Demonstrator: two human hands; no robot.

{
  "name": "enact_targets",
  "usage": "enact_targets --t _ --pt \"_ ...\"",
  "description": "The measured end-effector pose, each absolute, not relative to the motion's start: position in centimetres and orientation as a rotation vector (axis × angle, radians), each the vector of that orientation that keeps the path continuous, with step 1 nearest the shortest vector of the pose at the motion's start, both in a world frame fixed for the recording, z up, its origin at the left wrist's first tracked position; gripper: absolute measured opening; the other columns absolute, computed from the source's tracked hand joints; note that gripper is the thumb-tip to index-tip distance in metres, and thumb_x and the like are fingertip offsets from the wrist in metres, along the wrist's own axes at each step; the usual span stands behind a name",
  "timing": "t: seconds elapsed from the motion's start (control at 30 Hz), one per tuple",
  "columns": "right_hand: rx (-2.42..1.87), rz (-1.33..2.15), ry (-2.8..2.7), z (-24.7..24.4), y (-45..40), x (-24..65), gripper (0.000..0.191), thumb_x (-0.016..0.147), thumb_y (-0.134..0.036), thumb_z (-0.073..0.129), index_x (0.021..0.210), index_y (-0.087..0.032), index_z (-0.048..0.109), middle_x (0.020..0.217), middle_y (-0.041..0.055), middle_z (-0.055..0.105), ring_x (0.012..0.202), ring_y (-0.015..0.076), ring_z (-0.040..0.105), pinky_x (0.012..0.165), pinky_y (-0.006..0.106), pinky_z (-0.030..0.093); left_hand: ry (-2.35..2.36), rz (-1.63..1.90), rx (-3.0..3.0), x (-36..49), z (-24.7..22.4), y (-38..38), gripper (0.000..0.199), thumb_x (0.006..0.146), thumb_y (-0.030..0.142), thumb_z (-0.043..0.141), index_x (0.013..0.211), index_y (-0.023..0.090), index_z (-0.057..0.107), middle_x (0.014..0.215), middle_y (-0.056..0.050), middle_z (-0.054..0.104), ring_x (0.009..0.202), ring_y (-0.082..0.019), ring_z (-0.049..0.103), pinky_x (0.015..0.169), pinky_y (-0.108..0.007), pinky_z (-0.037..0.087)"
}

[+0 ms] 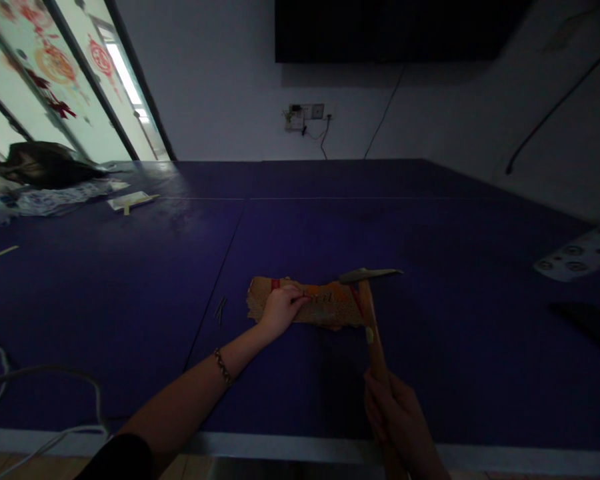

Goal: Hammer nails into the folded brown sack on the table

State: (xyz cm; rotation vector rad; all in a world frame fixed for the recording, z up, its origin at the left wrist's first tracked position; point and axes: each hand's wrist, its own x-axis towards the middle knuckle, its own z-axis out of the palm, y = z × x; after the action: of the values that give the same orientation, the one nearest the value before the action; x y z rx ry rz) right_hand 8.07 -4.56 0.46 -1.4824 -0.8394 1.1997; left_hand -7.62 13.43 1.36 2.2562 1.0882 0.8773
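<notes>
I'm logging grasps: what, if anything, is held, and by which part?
Right hand: the hammer, by its lower handle. Left hand: fingertips pinched, contents too small to tell.

on the table [300, 227], the cardboard [330, 315] lies under the left hand [280, 312], with loose nails [220, 308] to its left. the hammer [372, 317], in the right hand [397, 410], overlaps the cardboard's right end in view. a cable [60, 369] lies near left, a bag [50, 165] far left. behind the table, sockets [308, 111] sit on the wall [220, 80] below the television [380, 30].
</notes>
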Motion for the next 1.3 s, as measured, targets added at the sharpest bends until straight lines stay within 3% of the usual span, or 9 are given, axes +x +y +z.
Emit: enact_targets --t 0.7,0.97,1.3 --pt "-1.505 1.187 -0.842 1.08 -4.44 7.76 0.043 0.068 -0.06 0.053 0.057 -0.02 0.04 0.035 -0.0107 0.035 0.024 0.0033 0.03 0.025 0.015 0.026 1.133 0.919 2.214 -7.71 1.07 13.67 0.008 0.071 0.017 0.063 0.068 0.016 0.069 0.074 -0.003 0.067 0.073 -0.015 0.061 0.069 -0.025 0.047" --pt "-1.497 1.184 -0.844 1.11 -4.39 7.77 0.041 0.069 -0.057 0.053 0.057 -0.019 0.042 0.034 -0.0103 0.035 0.024 0.004 0.031 0.025 0.016 0.026 1.188 0.889 2.19 -7.5 1.38 13.3 0.014 0.073 0.017 0.058 0.082 0.017 0.069 0.074 -0.002 0.068 0.069 -0.014 0.061 0.064 -0.024 0.047" --pt "-1.515 1.202 -0.852 0.66 -4.63 8.08 0.039 0.071 -0.056 0.053 0.062 -0.019 0.043 0.037 -0.0105 0.037 0.024 0.0043 0.031 0.025 0.016 0.027 1.092 0.877 2.187 -7.48 1.29 13.46 0.012 0.075 0.02 0.059 0.071 0.017 0.07 0.073 -0.003 0.066 0.07 -0.014 0.06 0.066 -0.024 0.047"
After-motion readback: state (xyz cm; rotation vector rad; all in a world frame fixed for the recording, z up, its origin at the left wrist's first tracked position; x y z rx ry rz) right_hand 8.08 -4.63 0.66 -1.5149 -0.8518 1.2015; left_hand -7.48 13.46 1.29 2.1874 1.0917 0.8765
